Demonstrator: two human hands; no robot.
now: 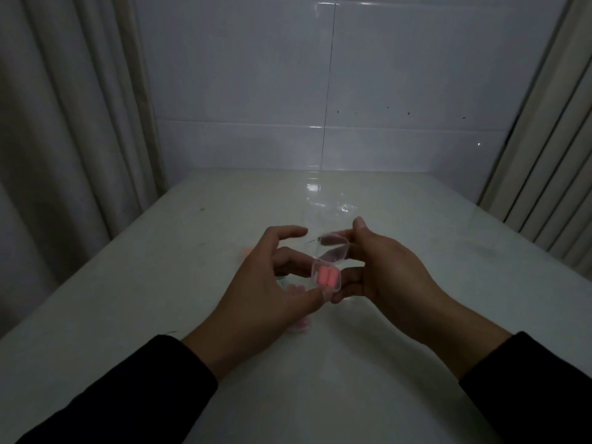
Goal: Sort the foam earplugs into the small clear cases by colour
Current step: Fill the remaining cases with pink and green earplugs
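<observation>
A small clear case (330, 267) is held above the table between both hands, its lid swung up and open. Two pink foam earplugs (326, 277) lie side by side in its lower half. My left hand (272, 283) pinches the case's near corner with thumb and fingers. My right hand (381, 270) grips the case from the right, fingertips on the lid and the base. More pink earplugs (301, 325) show on the table under my left hand, partly hidden. A faint orange-pink earplug (247, 250) lies to the left, and something green (281, 279) peeks out behind my left fingers.
The white glossy table (160, 283) runs to a tiled wall (320, 91) at the back. Curtains hang at the left (64, 123) and right (551, 155). The light is dim. Dark sleeves cover both forearms.
</observation>
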